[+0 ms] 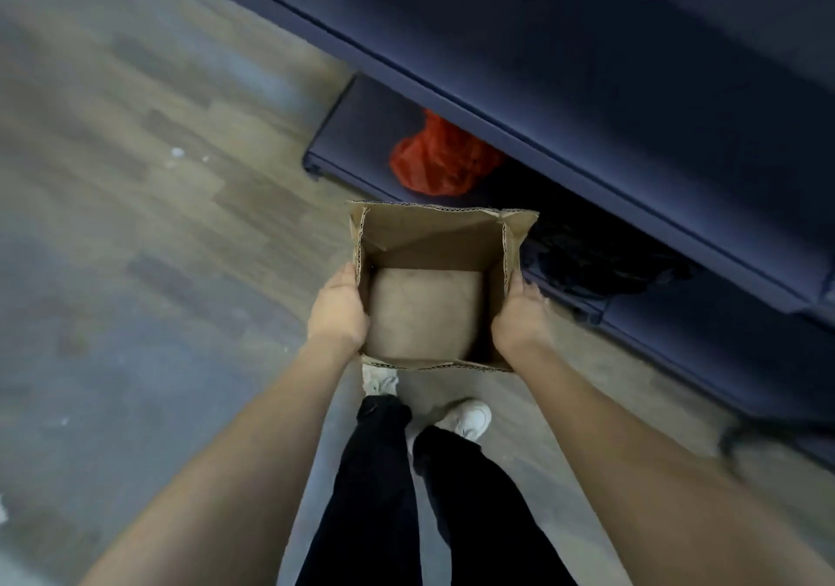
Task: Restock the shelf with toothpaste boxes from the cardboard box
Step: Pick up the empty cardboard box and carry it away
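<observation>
An open brown cardboard box [429, 242] hangs in front of me above the floor, flaps up. Only its bare bottom shows inside; no toothpaste boxes are in view. My left hand [339, 310] presses against the box's left wall, fingers running under and along it. My right hand [519, 314] holds the right wall the same way. A dark blue shelf unit [587, 88] runs diagonally across the upper right, its top shelf edge overhanging a lower shelf [357, 133].
A red plastic bag [438, 156] lies on the lower shelf just beyond the box, and a black bag [592, 255] lies to its right. Wood-pattern floor [135, 224] spreads to the left. My legs and white shoes [467, 418] stand below the box.
</observation>
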